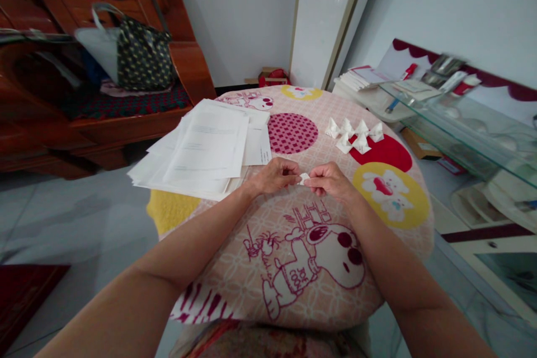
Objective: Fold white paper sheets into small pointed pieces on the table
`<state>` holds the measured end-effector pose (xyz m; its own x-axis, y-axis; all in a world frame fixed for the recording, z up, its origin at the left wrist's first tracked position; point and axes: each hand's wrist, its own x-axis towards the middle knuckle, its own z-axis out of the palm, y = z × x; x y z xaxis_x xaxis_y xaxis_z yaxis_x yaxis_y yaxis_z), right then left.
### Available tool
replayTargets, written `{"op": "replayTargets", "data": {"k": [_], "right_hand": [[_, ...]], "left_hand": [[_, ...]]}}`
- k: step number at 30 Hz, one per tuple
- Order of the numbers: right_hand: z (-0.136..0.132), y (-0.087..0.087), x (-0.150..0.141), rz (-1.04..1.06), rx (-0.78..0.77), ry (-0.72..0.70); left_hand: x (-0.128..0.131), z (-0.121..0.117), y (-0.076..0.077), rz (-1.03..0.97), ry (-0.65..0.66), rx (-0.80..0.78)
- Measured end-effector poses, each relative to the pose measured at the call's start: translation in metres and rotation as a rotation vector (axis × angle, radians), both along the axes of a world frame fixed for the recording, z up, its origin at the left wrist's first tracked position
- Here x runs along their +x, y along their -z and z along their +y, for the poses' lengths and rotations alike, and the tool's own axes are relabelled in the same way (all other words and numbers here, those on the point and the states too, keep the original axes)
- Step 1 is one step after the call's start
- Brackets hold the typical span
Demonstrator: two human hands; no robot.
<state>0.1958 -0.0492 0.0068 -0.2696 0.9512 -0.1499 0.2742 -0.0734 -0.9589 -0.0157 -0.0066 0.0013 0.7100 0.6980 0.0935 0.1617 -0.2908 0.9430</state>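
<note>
Folded paper [304, 179]: small and white, held between both hands above the middle of the round desk [422, 240].
Near edge: curves just in front of the person's lap; from there up to the hands runs pink patterned cloth [229, 254] with a printed dog [335, 257], the forearms reaching in on either side.
Left hand [277, 175]: fingers curled, thumb and fingertips pinching one side of the paper.
Right hand [329, 180]: pinching the other side, close to the left.
Right edge: a yellow patch [390, 196] lies between the right forearm and the rim.
Paper stack [201, 145]: loose white sheets beside and beyond the left hand, corners jutting past the left edge.
Folded pieces [361, 144]: white, peaked, clustered in two rows beyond the right hand.
Glass shelf [461, 117]: near the desk's far right side, narrowing that flank.
Wooden bench [142, 123]: far left, bearing a dark patterned bag [145, 53]; tiled floor [88, 201] separates it from the desk.
Pale wall [235, 11]: behind the far edge, beside a tall white panel [321, 22].
</note>
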Motion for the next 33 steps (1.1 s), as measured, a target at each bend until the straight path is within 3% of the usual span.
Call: {"op": "replayTargets", "data": {"k": [4, 8, 13, 25, 30, 33], "right_hand": [[0.003, 0.003, 0.003, -0.052, 0.069, -0.007], [0.005, 0.007, 0.005, -0.141, 0.185, -0.03], [0.005, 0.003, 0.011, -0.202, 0.261, 0.009], [0.001, -0.005, 0.012, -0.267, 0.311, -0.076], [0.0, -0.008, 0.011, -0.256, 0.344, -0.077], [-0.002, -0.011, 0.011, -0.247, 0.37, -0.071]], "left_hand": [[-0.002, 0.004, 0.004, 0.057, -0.025, 0.044], [-0.002, 0.004, 0.007, 0.185, -0.115, 0.195], [-0.001, 0.0, 0.005, 0.301, -0.113, 0.311], [0.0, -0.003, 0.001, 0.132, -0.022, 0.242], [-0.001, -0.006, -0.005, 0.062, -0.086, 0.284], [-0.003, -0.007, -0.008, 0.074, -0.023, 0.244]]}}
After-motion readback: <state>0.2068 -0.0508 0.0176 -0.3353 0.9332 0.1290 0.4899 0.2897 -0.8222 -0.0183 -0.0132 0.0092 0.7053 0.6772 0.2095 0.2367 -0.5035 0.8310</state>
